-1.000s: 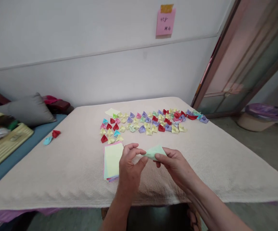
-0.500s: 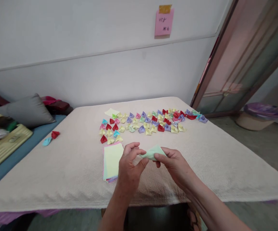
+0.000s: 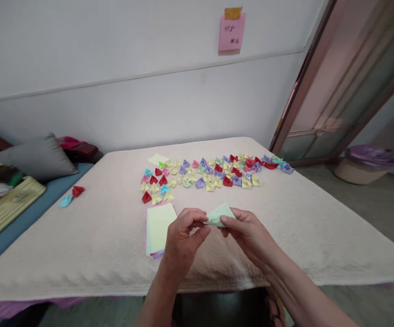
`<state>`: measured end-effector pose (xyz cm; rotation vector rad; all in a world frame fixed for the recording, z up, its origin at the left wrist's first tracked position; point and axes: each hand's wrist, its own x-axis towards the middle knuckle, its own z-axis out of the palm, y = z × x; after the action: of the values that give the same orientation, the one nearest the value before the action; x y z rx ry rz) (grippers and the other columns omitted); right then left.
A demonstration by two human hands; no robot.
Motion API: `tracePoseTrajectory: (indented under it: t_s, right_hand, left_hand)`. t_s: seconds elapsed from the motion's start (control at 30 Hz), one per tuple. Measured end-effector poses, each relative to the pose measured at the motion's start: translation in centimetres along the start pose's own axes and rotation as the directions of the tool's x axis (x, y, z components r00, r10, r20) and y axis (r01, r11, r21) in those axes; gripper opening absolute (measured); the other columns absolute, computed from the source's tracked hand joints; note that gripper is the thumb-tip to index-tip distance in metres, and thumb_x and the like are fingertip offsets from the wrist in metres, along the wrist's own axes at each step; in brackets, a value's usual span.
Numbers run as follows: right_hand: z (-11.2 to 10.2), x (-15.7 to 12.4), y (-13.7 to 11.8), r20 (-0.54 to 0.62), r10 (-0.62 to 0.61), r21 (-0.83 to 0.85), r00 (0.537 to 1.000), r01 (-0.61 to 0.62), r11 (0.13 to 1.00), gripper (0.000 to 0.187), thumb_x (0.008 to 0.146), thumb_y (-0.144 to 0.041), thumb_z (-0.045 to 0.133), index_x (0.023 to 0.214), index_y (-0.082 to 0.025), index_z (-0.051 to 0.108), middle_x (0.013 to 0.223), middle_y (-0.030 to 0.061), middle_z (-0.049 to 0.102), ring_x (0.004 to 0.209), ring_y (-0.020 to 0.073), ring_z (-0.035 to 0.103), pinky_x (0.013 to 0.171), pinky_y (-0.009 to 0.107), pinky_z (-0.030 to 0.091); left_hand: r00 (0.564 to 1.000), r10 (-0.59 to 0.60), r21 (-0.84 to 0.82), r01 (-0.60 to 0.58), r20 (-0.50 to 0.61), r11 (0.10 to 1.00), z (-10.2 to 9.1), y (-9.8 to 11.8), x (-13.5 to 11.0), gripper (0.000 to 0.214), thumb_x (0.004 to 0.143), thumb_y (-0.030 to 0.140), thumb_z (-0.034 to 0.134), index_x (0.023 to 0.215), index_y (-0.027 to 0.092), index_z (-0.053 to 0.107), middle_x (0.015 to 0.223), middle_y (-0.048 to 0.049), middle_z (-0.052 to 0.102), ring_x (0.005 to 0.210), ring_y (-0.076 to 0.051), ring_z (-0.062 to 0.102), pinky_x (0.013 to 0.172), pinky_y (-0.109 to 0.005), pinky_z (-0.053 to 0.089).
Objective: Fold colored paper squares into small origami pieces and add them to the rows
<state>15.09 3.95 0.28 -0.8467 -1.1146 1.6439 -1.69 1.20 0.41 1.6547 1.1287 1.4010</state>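
Observation:
A small pale green folded paper (image 3: 221, 214) is pinched in my right hand (image 3: 246, 227), thumb on the near face and fingers behind. My left hand (image 3: 185, 234) is at the paper's left tip. Its curled fingertips reach that tip, while the thumb stays apart below, leaving a gap. Beside and partly behind my left hand lies a stack of coloured paper sheets (image 3: 159, 227), pale yellow on top. Beyond the hands, several rows of small folded paper boats (image 3: 209, 186) in yellow, red, purple, blue, pink and green spread over the cream cloth (image 3: 108, 236).
Two folded papers, one red (image 3: 78, 191) and one light blue (image 3: 66, 200), lie at the left. A grey cushion (image 3: 43, 156) and a woven tray (image 3: 16, 204) are farther left. A pink note (image 3: 232, 32) hangs on the wall. A lined bin (image 3: 360, 170) stands at right.
My left fingers have curled in at the paper's left tip, and the thumb has moved slightly away from it. The paper's broad face shows more; my right hand keeps its pinch.

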Motion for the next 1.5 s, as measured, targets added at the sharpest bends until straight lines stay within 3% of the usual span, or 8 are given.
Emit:
tracePoseTrajectory:
  t_s: [0.4, 0.5, 0.57, 0.67, 0.8, 1.03, 1.33, 1.5]
  right_hand:
    - [-0.4, 0.1, 0.5, 0.031, -0.027, -0.084, 0.999, 0.03, 0.996, 0.018, 0.079, -0.029, 0.063, 0.066, -0.016, 0.064, 0.067, 0.0022, 0.057, 0.068, 0.0164, 0.05, 0.064, 0.029, 0.037]
    - [-0.4, 0.0, 0.4, -0.127, -0.204, -0.283, 0.971, 0.162, 0.945, 0.018, 0.075, -0.024, 0.066, 0.092, -0.021, 0.064, 0.093, 0.0047, 0.063, 0.089, 0.0224, 0.055, 0.08, 0.035, 0.04]
    - [-0.2, -0.3, 0.2, -0.178, -0.426, -0.513, 0.887, 0.285, 0.809, 0.03, 0.072, -0.018, 0.067, 0.1, -0.025, 0.062, 0.107, 0.0059, 0.06, 0.103, 0.0257, 0.052, 0.091, 0.04, 0.037]
    - [0.1, -0.8, 0.2, -0.005, -0.603, -0.713, 0.798, 0.42, 0.562, 0.025, 0.072, -0.011, 0.062, 0.093, -0.025, 0.063, 0.108, 0.0075, 0.057, 0.106, 0.0268, 0.05, 0.092, 0.042, 0.037]
    - [0.5, -0.9, 0.9, 0.118, -0.626, -0.781, 0.771, 0.461, 0.421, 0.023, 0.072, -0.008, 0.061, 0.089, -0.023, 0.062, 0.099, 0.0072, 0.059, 0.097, 0.0259, 0.053, 0.082, 0.041, 0.042]
    - [0.6, -1.0, 0.6, 0.198, -0.627, -0.775, 0.753, 0.513, 0.371, 0.013, 0.081, -0.012, 0.061, 0.076, -0.023, 0.06, 0.074, -0.0002, 0.063, 0.077, 0.0192, 0.055, 0.074, 0.037, 0.038]
    - [0.6, -1.0, 0.7, 0.155, -0.674, -0.736, 0.722, 0.539, 0.409, 0.015, 0.079, -0.009, 0.062, 0.082, -0.023, 0.056, 0.077, 0.001, 0.062, 0.078, 0.0194, 0.055, 0.075, 0.037, 0.039]
    - [0.8, -1.2, 0.6, 0.333, -0.664, -0.759, 0.67, 0.608, 0.233, 0.02, 0.082, -0.006, 0.053, 0.087, -0.025, 0.058, 0.079, 0.0002, 0.064, 0.078, 0.0188, 0.055, 0.089, 0.045, 0.033]
  left_hand:
    - [0.98, -0.196, 0.016, 0.196, 0.031, 0.98, -0.1, 0.1, -0.1, 0.014, 0.074, 0.016, 0.065, 0.087, 0.02, 0.063, 0.072, 0.0011, 0.065, 0.067, -0.013, 0.06, 0.063, -0.023, 0.046]
    - [0.988, -0.15, 0.142, 0.155, -0.04, 0.978, -0.1, 0.4, -0.1, 0.012, 0.074, 0.015, 0.064, 0.085, 0.02, 0.064, 0.072, 0.0014, 0.066, 0.069, -0.014, 0.061, 0.064, -0.023, 0.046]
    - [0.993, -0.092, 0.238, 0.105, -0.068, 0.966, 0.0, 0.5, -0.1, 0.012, 0.075, 0.014, 0.063, 0.085, 0.021, 0.064, 0.075, 0.0015, 0.067, 0.072, -0.014, 0.062, 0.067, -0.023, 0.047]
    - [0.999, -0.001, 0.318, 0.015, -0.046, 0.948, 0.3, 0.4, -0.3, 0.014, 0.077, 0.012, 0.06, 0.087, 0.021, 0.065, 0.079, 0.0017, 0.069, 0.073, -0.013, 0.063, 0.07, -0.023, 0.047]
    - [0.999, 0.043, 0.355, -0.032, -0.025, 0.934, 0.7, 0.2, -0.4, 0.016, 0.079, 0.012, 0.059, 0.09, 0.021, 0.064, 0.081, 0.002, 0.07, 0.074, -0.012, 0.063, 0.071, -0.021, 0.047]
    - [0.997, -0.053, 0.253, 0.066, -0.058, 0.965, 0.9, 0.3, -0.2, 0.013, 0.077, 0.016, 0.064, 0.089, 0.021, 0.063, 0.077, 0.0023, 0.069, 0.073, -0.012, 0.064, 0.069, -0.02, 0.047]
    - [0.985, -0.173, 0.048, 0.173, -0.007, 0.984, 0.7, 0.3, -0.1, 0.007, 0.078, 0.022, 0.064, 0.085, 0.019, 0.063, 0.073, 0.001, 0.066, 0.069, -0.013, 0.058, 0.064, -0.021, 0.044]
    - [0.984, -0.178, -0.019, 0.179, 0.021, 0.984, 0.9, 0.4, -0.1, 0.008, 0.079, 0.025, 0.064, 0.078, 0.017, 0.062, 0.069, 0.0015, 0.062, 0.065, -0.011, 0.053, 0.061, -0.021, 0.04]
